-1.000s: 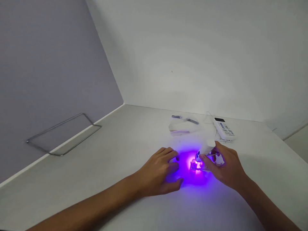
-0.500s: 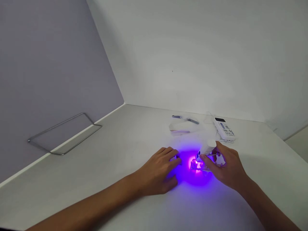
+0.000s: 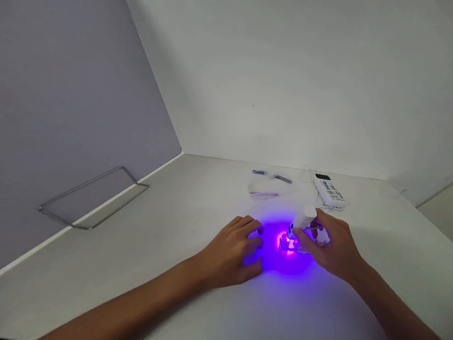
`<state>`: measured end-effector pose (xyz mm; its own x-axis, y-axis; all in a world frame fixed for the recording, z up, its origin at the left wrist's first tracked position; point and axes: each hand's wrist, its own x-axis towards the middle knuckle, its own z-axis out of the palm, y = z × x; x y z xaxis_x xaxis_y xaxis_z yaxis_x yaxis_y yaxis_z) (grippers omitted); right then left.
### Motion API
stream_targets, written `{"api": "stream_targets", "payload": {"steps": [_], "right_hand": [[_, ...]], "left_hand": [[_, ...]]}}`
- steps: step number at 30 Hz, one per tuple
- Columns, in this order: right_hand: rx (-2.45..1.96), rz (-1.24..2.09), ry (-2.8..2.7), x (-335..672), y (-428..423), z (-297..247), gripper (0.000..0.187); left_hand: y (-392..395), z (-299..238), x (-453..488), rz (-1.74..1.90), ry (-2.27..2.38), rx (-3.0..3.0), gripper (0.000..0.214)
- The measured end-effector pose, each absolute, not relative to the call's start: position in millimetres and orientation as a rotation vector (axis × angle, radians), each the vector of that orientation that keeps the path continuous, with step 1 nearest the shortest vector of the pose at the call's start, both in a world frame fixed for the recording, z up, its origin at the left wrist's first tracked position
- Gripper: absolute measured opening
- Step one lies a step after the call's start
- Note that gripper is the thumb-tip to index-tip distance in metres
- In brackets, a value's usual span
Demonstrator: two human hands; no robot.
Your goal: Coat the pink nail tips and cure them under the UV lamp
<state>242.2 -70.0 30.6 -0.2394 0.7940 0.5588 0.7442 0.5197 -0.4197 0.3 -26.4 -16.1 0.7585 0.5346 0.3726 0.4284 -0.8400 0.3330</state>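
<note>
The right hand had the white lamp gripped, thumb on the near side, fingers wrapping behind. Tilted, that lamp leaned its lower end down to the thumb's left, and out poured the light, violet all round and burning pink at the centre! Right in that glare, just left of the right thumb tip, sat a small clear piece on the table; its outline was washed out, and whether the lamp touched it could not be told. Part of it ran back under the right fingers, though whether they pressed on it was hidden too.

Across the glow came the left hand, its fingers bent, spread a little and free of any grip, the tips lit violet and apart from both lamp and clear piece. Whether they rested on the tabletop was hard to tell.

Beyond the right fingers, near the back wall, lay a white device with a dark panel and blue print. Ahead of the left fingertips were a slim dark strip and a thin flat piece. And well off to the left hand's left, a metal wire frame stood at the grey panel.
</note>
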Motion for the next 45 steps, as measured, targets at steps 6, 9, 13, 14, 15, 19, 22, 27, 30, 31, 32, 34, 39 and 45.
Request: {"api": "stream_targets", "payload": {"steps": [6, 9, 13, 14, 15, 19, 22, 27, 30, 31, 32, 34, 39, 45], "right_hand": [[-1.255, 0.076, -1.998, 241.6, -69.8, 30.4, 0.017], [-1.262, 0.092, -1.994, 242.3, -70.2, 28.9, 0.021], [-1.264, 0.102, -2.003, 243.4, -70.8, 28.2, 0.019], [-1.261, 0.101, -2.004, 243.5, -70.8, 28.2, 0.018], [-1.259, 0.099, -2.004, 243.6, -70.7, 28.2, 0.017], [-1.255, 0.1, -1.997, 243.3, -70.2, 27.6, 0.019], [-1.256, 0.109, -1.984, 243.0, -70.2, 26.8, 0.021], [-1.262, 0.114, -1.982, 242.8, -70.7, 27.1, 0.021], [-1.265, 0.118, -1.997, 243.0, -70.5, 27.5, 0.02], [-1.267, 0.114, -2.002, 243.1, -70.5, 27.5, 0.019], [-1.269, 0.108, -2.004, 243.3, -70.5, 27.5, 0.019], [-1.271, 0.103, -2.004, 243.6, -71.0, 27.6, 0.02], [-1.262, 0.122, -2.003, 243.4, -71.9, 28.4, 0.02], [-1.282, 0.14, -1.995, 242.7, -70.0, 28.9, 0.022]], "left_hand": [[-25.4, -15.5, 1.9, 0.684, 0.745, 2.75, 0.007], [-24.2, -16.2, 2.5, 0.65, 0.738, 2.778, 0.01], [-23.6, -17.1, 2.6, 0.686, 0.747, 2.768, 0.013], [-23.7, -17.3, 2.5, 0.696, 0.748, 2.766, 0.014], [-23.8, -17.5, 2.4, 0.697, 0.747, 2.766, 0.015], [-24.3, -17.9, 1.6, 0.669, 0.752, 2.768, 0.015], [-24.4, -17.5, 1.0, 0.671, 0.779, 2.756, 0.016], [-24.2, -17.0, 0.9, 0.747, 0.791, 2.767, 0.02], [-24.9, -16.7, 0.7, 0.716, 0.808, 2.736, 0.022], [-25.2, -16.5, 0.5, 0.686, 0.809, 2.713, 0.023], [-25.5, -16.1, 0.2, 0.657, 0.807, 2.688, 0.024], [-26.0, -15.3, -0.3, 0.634, 0.799, 2.658, 0.025], [-26.3, -13.8, -0.8, 0.675, 0.823, 2.711, 0.025], [-25.0, -14.7, -0.4, 0.599, 0.854, 2.753, 0.027]]}}
